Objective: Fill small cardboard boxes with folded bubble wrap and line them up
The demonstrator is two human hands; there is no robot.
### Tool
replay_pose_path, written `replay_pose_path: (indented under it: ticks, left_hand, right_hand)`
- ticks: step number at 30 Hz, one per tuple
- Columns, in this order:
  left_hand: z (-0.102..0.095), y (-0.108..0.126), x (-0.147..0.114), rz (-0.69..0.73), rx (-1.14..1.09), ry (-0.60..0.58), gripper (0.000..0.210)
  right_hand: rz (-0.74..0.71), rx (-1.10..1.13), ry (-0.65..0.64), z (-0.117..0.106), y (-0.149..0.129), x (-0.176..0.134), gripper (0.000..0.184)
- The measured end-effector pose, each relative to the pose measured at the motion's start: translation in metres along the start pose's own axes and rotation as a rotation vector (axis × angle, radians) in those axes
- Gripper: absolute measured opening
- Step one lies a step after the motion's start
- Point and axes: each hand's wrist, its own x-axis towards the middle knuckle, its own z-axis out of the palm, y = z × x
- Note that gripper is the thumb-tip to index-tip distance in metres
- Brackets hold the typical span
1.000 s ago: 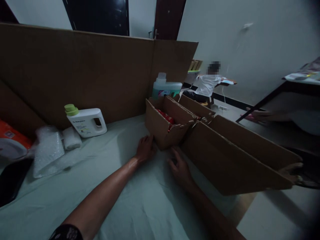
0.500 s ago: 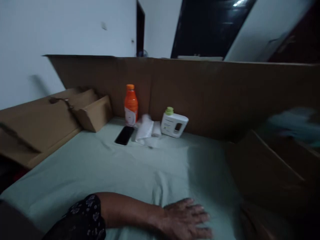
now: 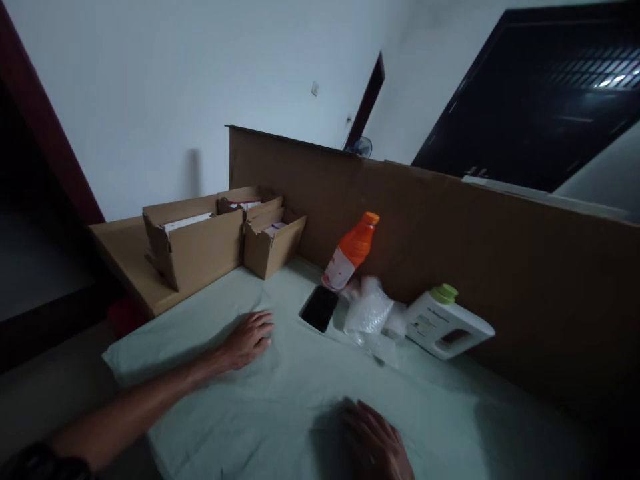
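My left hand (image 3: 247, 341) rests palm down on the pale green cloth (image 3: 280, 407), its fingers stretched out toward a black phone (image 3: 319, 309). Nearer to me, my right hand (image 3: 377, 443) lies on the same cloth with its fingers out and nothing visible in it. Behind the phone stands an orange bottle (image 3: 353, 250) with a white label. Clear bubble wrap (image 3: 369, 312) lies beside it, and a white jug (image 3: 443, 327) with a green cap stands further right. Neither hand touches these things.
Open cardboard boxes (image 3: 210, 243) with papers inside stand at the left edge. A tall cardboard panel (image 3: 540, 267) runs along the back, behind the bottle and jug. A dark window or door (image 3: 540, 100) is beyond it.
The view has swung left, so the boxes show more fully. My left hand has moved from the near right to the left side of the cloth. My right hand now shows more clearly.
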Motion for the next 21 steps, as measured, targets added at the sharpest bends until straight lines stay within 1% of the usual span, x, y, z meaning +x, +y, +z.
replay_pose_path:
  ticks: [1, 3, 5, 6, 8, 10, 12, 13, 14, 16, 18, 19, 21]
  left_hand:
    - [-0.005, -0.009, -0.001, -0.03, -0.03, 0.055, 0.021]
    - [-0.008, -0.021, 0.001, -0.09, -0.099, 0.165, 0.022]
    - [-0.009, -0.029, 0.006, -0.15, -0.165, 0.28, 0.026]
    - [-0.01, -0.033, 0.01, -0.18, -0.193, 0.337, 0.027]
    - [-0.015, -0.042, 0.018, -0.233, -0.238, 0.444, 0.027]
    - [-0.02, -0.052, 0.025, -0.285, -0.273, 0.532, 0.025]
    - [-0.025, -0.06, 0.029, -0.335, -0.307, 0.597, 0.024]
    - [-0.026, -0.063, 0.03, -0.359, -0.326, 0.621, 0.023]
    - [-0.027, -0.065, 0.03, -0.381, -0.346, 0.64, 0.023]
    - [-0.027, -0.067, 0.031, -0.423, -0.388, 0.67, 0.022]
    - [-0.027, -0.067, 0.031, -0.466, -0.435, 0.694, 0.024]
    - [-0.028, -0.068, 0.031, -0.486, -0.459, 0.71, 0.027]
    - [-0.03, -0.071, 0.032, -0.521, -0.507, 0.75, 0.033]
  right_hand:
    - [-0.003, 0.034, 0.043, 0.002, -0.013, 0.034, 0.027]
    - [0.039, 0.111, 0.111, 0.003, -0.036, 0.103, 0.028]
    - [0.06, 0.188, 0.111, 0.001, -0.06, 0.173, 0.031]
    - [0.066, 0.216, 0.086, 0.0, -0.072, 0.207, 0.035]
    - [0.1, 0.21, -0.003, -0.004, -0.096, 0.274, 0.048]
    - [0.148, 0.1, -0.081, -0.007, -0.117, 0.332, 0.062]
    - [0.206, -0.015, -0.141, -0.008, -0.131, 0.378, 0.066]
    - [0.227, -0.049, -0.159, -0.008, -0.136, 0.395, 0.063]
    - [0.242, -0.065, -0.171, -0.006, -0.138, 0.408, 0.056]
    - [0.253, -0.063, -0.178, -0.003, -0.139, 0.423, 0.039]
    - [0.252, -0.055, -0.175, -0.001, -0.136, 0.422, 0.031]
    - [0.244, -0.047, -0.169, -0.001, -0.135, 0.416, 0.031]
    - [0.211, -0.018, -0.159, -0.007, -0.131, 0.394, 0.03]
